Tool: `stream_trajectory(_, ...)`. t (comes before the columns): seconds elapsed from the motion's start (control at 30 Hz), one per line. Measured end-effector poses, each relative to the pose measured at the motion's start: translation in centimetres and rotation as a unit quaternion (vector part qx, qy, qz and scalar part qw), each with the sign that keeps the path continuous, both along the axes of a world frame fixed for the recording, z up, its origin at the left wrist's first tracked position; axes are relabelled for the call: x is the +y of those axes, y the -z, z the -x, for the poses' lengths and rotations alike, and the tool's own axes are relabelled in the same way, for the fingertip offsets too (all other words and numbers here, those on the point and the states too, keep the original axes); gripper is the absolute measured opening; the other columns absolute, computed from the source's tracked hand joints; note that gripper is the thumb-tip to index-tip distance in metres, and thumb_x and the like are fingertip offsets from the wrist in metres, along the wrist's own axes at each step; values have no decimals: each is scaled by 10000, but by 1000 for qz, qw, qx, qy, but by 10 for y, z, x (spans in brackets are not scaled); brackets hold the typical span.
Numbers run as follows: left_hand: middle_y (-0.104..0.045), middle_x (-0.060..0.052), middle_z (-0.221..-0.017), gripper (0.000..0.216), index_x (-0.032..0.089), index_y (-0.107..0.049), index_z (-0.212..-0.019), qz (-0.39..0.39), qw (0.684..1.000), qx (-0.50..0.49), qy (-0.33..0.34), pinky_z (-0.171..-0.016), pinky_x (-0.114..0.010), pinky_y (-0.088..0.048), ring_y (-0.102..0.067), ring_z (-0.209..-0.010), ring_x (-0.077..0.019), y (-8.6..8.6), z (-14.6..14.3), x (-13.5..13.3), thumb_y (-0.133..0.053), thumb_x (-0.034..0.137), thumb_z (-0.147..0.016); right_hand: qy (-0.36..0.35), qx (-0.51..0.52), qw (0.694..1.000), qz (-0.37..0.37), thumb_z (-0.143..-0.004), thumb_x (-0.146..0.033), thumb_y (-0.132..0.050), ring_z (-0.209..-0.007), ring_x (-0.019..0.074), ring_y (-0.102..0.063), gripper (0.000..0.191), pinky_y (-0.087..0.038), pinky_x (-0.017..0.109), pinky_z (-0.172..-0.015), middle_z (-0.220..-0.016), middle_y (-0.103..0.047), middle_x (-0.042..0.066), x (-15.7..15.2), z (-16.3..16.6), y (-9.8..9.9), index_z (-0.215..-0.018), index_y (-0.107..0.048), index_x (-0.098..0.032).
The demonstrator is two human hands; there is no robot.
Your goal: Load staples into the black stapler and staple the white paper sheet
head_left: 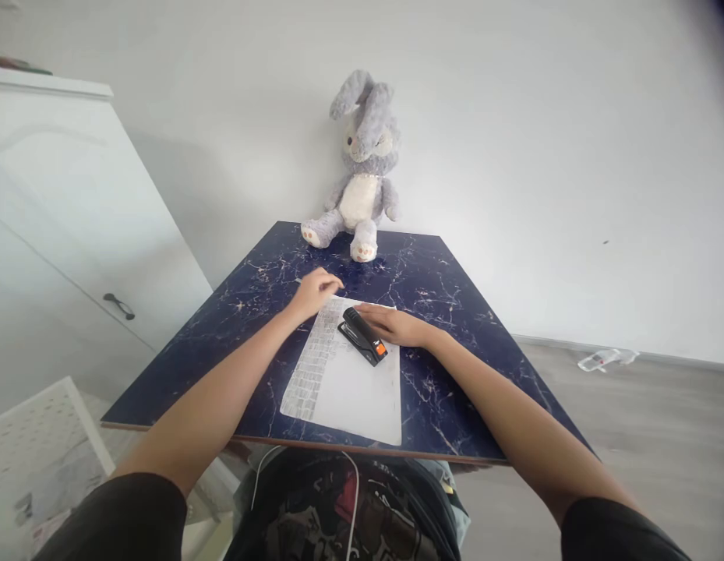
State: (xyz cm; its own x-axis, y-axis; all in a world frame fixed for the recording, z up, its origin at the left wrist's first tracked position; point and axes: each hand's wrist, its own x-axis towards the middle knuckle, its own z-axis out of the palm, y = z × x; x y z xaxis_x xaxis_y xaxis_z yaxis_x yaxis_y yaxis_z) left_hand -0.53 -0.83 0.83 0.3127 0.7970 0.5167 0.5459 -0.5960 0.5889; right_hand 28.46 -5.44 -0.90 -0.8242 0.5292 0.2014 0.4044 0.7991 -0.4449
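A black stapler (pixel 362 336) with an orange end lies on a white sheet of paper (pixel 351 386) on the dark blue marbled table (pixel 449 312). My right hand (pixel 395 325) lies flat on the sheet's far edge, right beside the stapler, fingers stretched out. At the sheet's far left corner, my left hand (pixel 315 291) has its fingers curled down to the tabletop; what they pinch, if anything, I cannot make out.
A grey and white plush rabbit (pixel 362 167) sits at the table's far edge against the white wall. A white cabinet (pixel 63 226) stands to the left. A clear plastic bottle (pixel 604 358) lies on the grey floor at right.
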Motion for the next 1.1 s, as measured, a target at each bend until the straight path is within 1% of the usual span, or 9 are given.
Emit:
stream_trajectory(0.13,-725,-101,-1194,292,269,-792,-1150,31,967,157,196,-1042,-415,-484,-666,-1143,-254,2,-4,-5,-557,325,-985,43,15,998,38,-1070,-462,-487,-1488,269,-483,504,-370,474,-1268,-1655,-436,47,11,-33,-2,-1542,-531,-292)
stream_trajectory(0.27,-590,-95,-1522,503,350,-714,-1344,88,936,223,257,-1187,-475,-395,-509,-1446,-310,-1,18,0,-791,479,-863,50,-2,997,55,-1051,-515,-519,-1523,280,-432,480,-343,473,-1281,-1597,-517,39,25,-68,-2,-1454,-640,-283)
stream_trajectory(0.37,-470,-70,-1634,681,380,-677,-1398,121,926,249,256,-1228,-495,-358,-386,-1539,-350,-5,26,-1,-874,533,-765,55,-13,998,33,-1032,-489,-566,-1544,297,-394,412,-332,490,-1279,-1592,-523,24,34,-82,-1,-1377,-707,-312)
stream_trajectory(0.53,-235,-27,-1747,753,388,-517,-1552,175,901,330,222,-1293,-588,-169,-147,-1618,-394,-12,10,-15,-743,609,-868,105,-9,994,-29,-996,-378,-616,-1484,336,-479,315,-373,520,-1239,-1515,-605,67,38,-86,-1,-1245,-785,-286)
stream_trajectory(0.67,-112,-60,-1770,892,338,-351,-1648,186,897,376,136,-1266,-685,-103,-56,-1617,-443,-12,-16,-34,-669,670,-884,175,79,979,-62,-995,-420,-618,-1233,305,-665,308,-498,460,-1100,-1304,-724,115,25,-72,-13,-1150,-801,-227)
stream_trajectory(0.77,-105,-116,-1765,853,287,-335,-1655,182,898,394,71,-1210,-760,-149,-65,-1595,-508,-8,-35,-47,-582,668,-932,122,132,984,-4,-1014,-511,-588,-1028,232,-699,376,-559,345,-890,-1150,-744,97,7,-49,-29,-1150,-775,-214)
stream_trajectory(0.87,-117,-152,-1758,809,264,-365,-1641,175,901,394,46,-1173,-793,-172,-76,-1576,-551,-4,-42,-51,-519,673,-961,79,111,990,37,-925,-570,-711,-919,201,-668,479,-542,310,-787,-1124,-722,99,-8,-25,-38,-1220,-719,-194)
stream_trajectory(1.0,-81,-107,-1767,828,295,-350,-1647,172,900,389,96,-1204,-779,-103,-23,-1601,-493,0,-33,-40,-507,722,-955,64,118,984,119,-940,-542,-704,-913,180,-661,464,-538,304,-808,-1152,-722,100,-9,-18,-37,-1224,-693,-175)
stream_trajectory(1.1,-48,-65,-1769,778,326,-305,-1664,158,902,379,132,-1206,-784,3,31,-1614,-444,4,-24,-27,-441,709,-1000,-32,95,960,263,-939,-516,-723,-1021,196,-692,531,-548,318,-898,-1245,-721,110,-3,-31,-33,-1350,-659,-186)
